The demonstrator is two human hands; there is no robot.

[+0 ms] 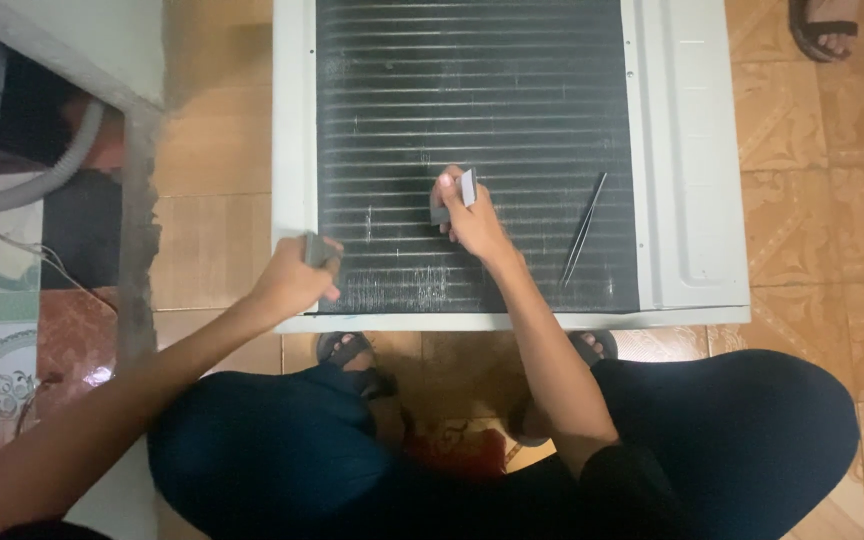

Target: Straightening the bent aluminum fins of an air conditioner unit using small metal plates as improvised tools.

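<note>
Fin comb: small grey flat tool, pinched in the right hand between thumb and curled fingers, its lower edge pressed against the dark finned coil near the coil's middle, slightly below centre. Right hand closed around the tool; wrist and forearm run down and to the right toward the person's knee.

Left hand: closed into a loose fist at the lower left corner of the coil, gripping a second small grey piece that sticks up between thumb and forefinger. Exact kind of this piece cannot be told. Hand sits across the boundary between coil and white frame.

Coil lies flat on the floor inside a white metal casing; fins run in horizontal rows. Pale scuffed patches visible on fins along the bottom rows and around the right hand.

Tweezers: thin, dark, lying loose on the coil to the right of the right hand, well apart from it, angled from upper right to lower left.

Surroundings: tan patterned floor tiles; grey corrugated hose at far left; another person's sandalled foot at upper right corner. Person squats, dark trousers, sandals just below the casing edge
</note>
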